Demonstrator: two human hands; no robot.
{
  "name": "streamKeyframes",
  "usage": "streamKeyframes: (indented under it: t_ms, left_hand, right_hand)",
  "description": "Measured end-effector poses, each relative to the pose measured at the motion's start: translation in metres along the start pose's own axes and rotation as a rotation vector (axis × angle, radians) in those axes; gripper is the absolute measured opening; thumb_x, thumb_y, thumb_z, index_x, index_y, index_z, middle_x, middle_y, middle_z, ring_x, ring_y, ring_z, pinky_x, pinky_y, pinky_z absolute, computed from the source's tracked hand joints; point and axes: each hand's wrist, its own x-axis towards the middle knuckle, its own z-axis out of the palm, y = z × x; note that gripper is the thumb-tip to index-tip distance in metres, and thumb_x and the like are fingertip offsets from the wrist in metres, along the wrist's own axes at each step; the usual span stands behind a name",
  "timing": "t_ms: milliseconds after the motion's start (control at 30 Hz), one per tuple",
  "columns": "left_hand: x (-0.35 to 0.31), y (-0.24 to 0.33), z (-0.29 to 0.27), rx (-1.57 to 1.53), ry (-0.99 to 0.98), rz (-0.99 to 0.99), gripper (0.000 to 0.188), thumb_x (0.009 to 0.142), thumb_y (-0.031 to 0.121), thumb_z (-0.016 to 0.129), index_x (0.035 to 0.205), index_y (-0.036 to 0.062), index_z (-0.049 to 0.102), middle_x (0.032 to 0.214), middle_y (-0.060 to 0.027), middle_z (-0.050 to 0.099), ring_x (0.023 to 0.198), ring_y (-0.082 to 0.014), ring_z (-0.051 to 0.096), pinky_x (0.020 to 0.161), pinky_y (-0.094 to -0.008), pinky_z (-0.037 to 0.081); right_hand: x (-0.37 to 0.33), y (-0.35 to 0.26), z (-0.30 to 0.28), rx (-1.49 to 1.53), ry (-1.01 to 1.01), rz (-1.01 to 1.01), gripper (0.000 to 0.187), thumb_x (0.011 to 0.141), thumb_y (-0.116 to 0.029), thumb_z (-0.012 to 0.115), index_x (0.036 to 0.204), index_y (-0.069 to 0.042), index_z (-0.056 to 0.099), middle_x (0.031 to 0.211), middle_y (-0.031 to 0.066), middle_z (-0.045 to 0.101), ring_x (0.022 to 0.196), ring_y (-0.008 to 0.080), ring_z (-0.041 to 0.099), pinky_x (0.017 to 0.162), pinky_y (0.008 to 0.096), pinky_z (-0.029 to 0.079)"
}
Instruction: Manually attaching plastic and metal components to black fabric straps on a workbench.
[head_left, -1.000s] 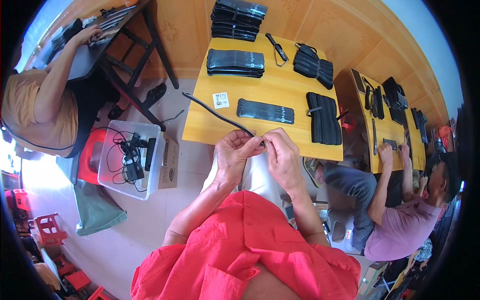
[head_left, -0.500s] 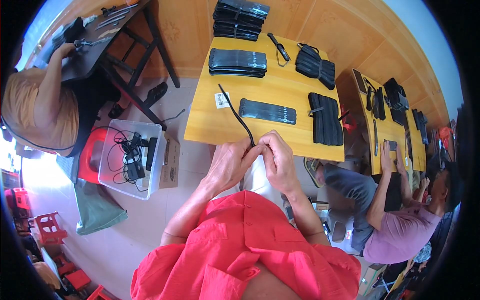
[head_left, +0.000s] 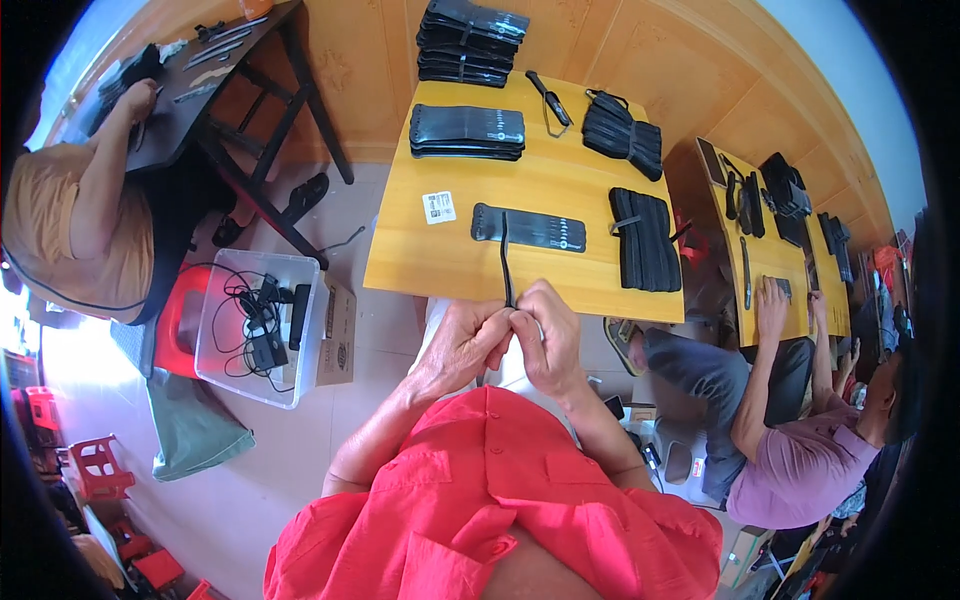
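Observation:
Just past the near edge of the yellow table [head_left: 400,262], a thin black strap [head_left: 506,265] is pinched between my two hands and points away over the tabletop. My left hand [head_left: 462,345] and my right hand [head_left: 547,340] meet fingertip to fingertip at the strap's near end. Beyond the strap lies a flat black plastic-looking sleeve [head_left: 535,228] with pale print. To its right is a bundle of black straps [head_left: 648,240] tied round the middle. A small white label [head_left: 438,207] lies at the left.
A stack of black sleeves [head_left: 467,130] sits farther back, behind it a taller banded stack [head_left: 470,45]. Another tied bundle [head_left: 622,135] lies at the back right, near a black tool with a loop [head_left: 548,103]. A clear bin of cables [head_left: 250,385] stands on the left; co-workers sit either side.
The strap has swung from leaning left to pointing nearly straight ahead, its far end now over the sleeve. Both hands have come slightly nearer to me.

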Motion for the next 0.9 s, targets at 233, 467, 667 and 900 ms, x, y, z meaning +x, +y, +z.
streamKeyframes:
  t_ms: [233,467,667,900]
  left_hand:
    - [-0.007,-0.005,-0.003,-0.025,-0.143,0.004,0.037,0.090,0.019,0.044,0.056,0.0041,0.045,0.047,0.0031,0.039,0.042,-0.0056,0.035,0.039,-0.0231,0.027]
    - [-0.063,-0.015,-0.077,-0.006,-0.136,-0.109,0.036,0.084,0.018,0.048,0.051,0.0067,0.041,0.046,0.0021,0.039,0.039,-0.0070,0.035,0.037,-0.0256,0.025]
    - [-0.129,-0.060,-0.173,0.192,0.214,0.111,0.041,0.084,0.025,0.050,0.049,0.0137,0.031,0.043,0.0045,0.032,0.035,-0.0084,0.031,0.036,-0.0252,0.023]
    - [-0.077,-0.050,-0.150,-0.163,0.205,0.024,0.040,0.089,0.035,0.047,0.058,0.0122,0.037,0.047,0.0027,0.037,0.036,-0.0055,0.029,0.035,-0.0223,0.021]
  right_hand:
    - [-0.017,0.003,-0.016,0.120,-0.057,0.199,0.022,0.085,-0.006,0.052,0.063,-0.002,0.046,0.055,0.0078,0.042,0.047,0.0188,0.044,0.044,0.0290,0.033]
    - [-0.030,0.058,-0.133,0.278,0.299,0.759,0.025,0.087,-0.022,0.052,0.068,-0.007,0.049,0.048,-0.0022,0.042,0.034,0.0072,0.042,0.031,0.0229,0.037]
    - [-0.049,0.083,-0.258,0.099,0.579,0.687,0.024,0.087,-0.024,0.050,0.071,-0.006,0.050,0.050,-0.0015,0.042,0.035,0.0062,0.042,0.029,0.0214,0.037]
    - [-0.007,0.022,-0.213,0.239,0.081,0.758,0.030,0.088,-0.021,0.052,0.064,-0.003,0.048,0.049,-0.0011,0.041,0.033,0.0067,0.042,0.031,0.0222,0.040]
